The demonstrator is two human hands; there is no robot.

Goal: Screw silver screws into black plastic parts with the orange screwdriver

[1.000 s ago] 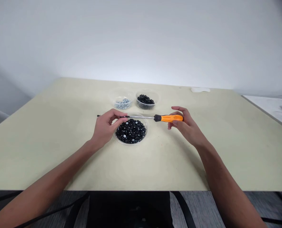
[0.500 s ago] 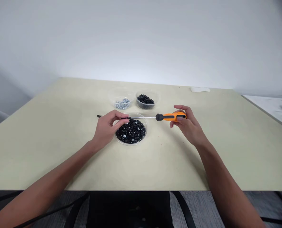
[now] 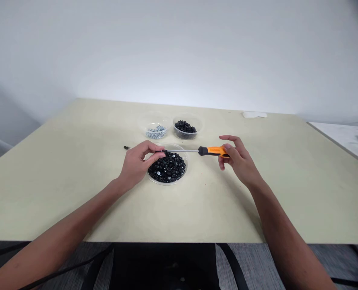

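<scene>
Looks like a plain little assembly room or workshop to me: a pale bare **surface** (image 3: 61,193) against a blank white wall (image 3: 179,52), with grey striped carpet (image 3: 251,262) below. The giveaway is the clear plastic tubs of silver screws (image 3: 155,131) and black fittings (image 3: 166,169), plus an orange-handled screwdriver (image 3: 213,151) – total parts-bench vibes.

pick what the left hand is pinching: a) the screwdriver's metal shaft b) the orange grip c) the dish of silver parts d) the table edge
a: the left hand pinches the far end of the metal shaft, while the right hand is at the orange grip.
</scene>
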